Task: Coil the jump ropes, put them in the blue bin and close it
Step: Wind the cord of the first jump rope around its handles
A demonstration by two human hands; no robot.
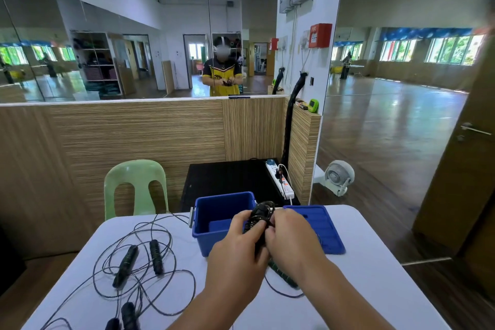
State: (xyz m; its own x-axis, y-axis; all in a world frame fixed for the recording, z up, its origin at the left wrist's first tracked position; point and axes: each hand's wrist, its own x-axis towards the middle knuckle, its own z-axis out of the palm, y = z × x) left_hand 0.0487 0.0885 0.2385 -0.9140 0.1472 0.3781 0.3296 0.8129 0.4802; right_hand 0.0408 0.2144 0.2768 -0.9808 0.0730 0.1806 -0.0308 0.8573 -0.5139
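Both hands meet above the front edge of the open blue bin point(203, 222). My left hand point(238, 246) and my right hand point(289, 236) grip a black coiled jump rope point(261, 215) between them. The bin's blue lid point(318, 228) lies flat on the white table just right of the bin. On the table's left lies a loose jump rope point(134, 260) with two black handles and tangled cord. Two more black handles point(126, 315) show at the bottom left edge. A green-striped handle point(281, 273) with cord lies under my right wrist.
The white table point(375, 262) stands against a wood-panelled partition. A pale green plastic chair point(136, 185) is behind the table on the left, with a black stand and a power strip point(280, 182) behind the bin. A small fan point(338, 177) sits on the floor to the right.
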